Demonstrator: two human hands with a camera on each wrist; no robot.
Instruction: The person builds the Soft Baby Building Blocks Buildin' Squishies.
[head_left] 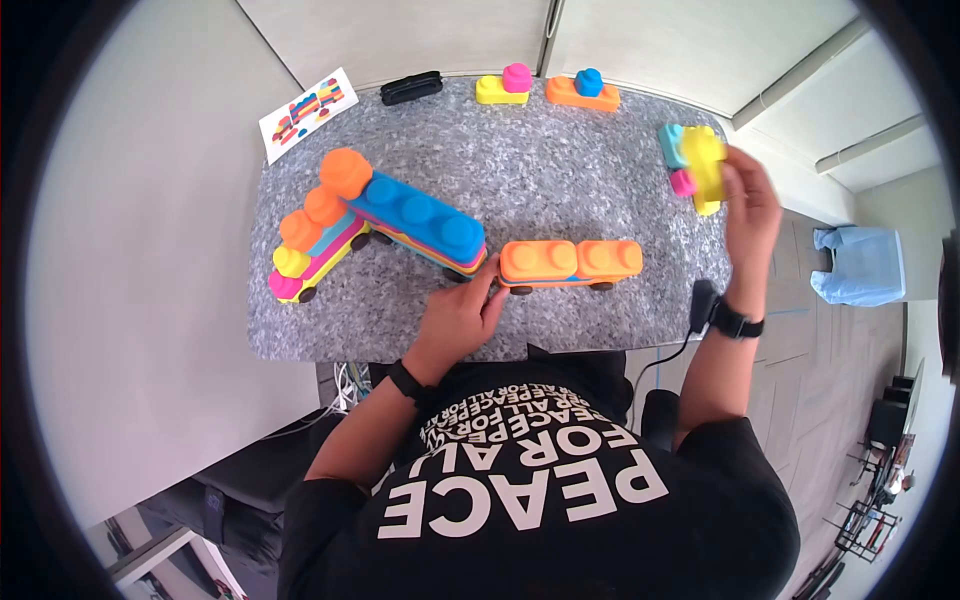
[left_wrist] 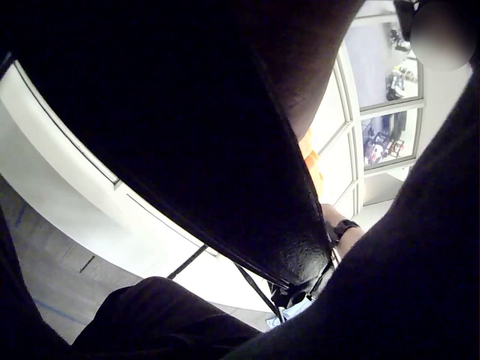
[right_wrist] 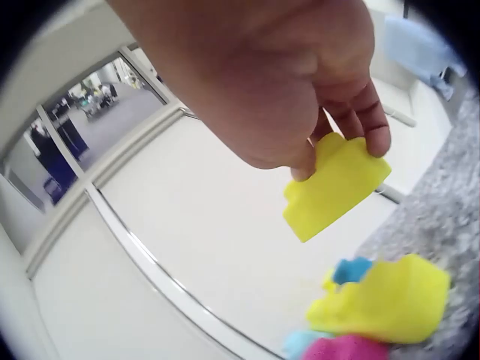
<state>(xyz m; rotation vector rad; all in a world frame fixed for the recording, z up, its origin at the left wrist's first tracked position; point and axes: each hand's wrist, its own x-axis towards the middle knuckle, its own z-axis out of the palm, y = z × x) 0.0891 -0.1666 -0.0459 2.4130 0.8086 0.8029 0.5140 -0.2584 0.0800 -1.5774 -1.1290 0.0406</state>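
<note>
My right hand (head_left: 752, 205) pinches a yellow block (head_left: 704, 165) above the table's right side; in the right wrist view the fingers and thumb grip its knobbed side (right_wrist: 337, 186). Beneath it lie another yellow block (right_wrist: 405, 300), a pink block (right_wrist: 346, 349) and light blue ones. My left hand (head_left: 457, 322) rests at the table's front, fingertips touching where a long stacked car with a blue top (head_left: 415, 210) meets a car topped by two orange blocks (head_left: 538, 260). The left wrist view shows mostly dark cloth, with the left hand's fingers hidden.
A stepped car with orange knobs (head_left: 300, 230) stands at the left. Along the back edge are a picture card (head_left: 308, 115), a black case (head_left: 411, 88), a yellow block with a pink one (head_left: 502, 92) and an orange block with a blue one (head_left: 583, 95). A black cable hangs at the front right.
</note>
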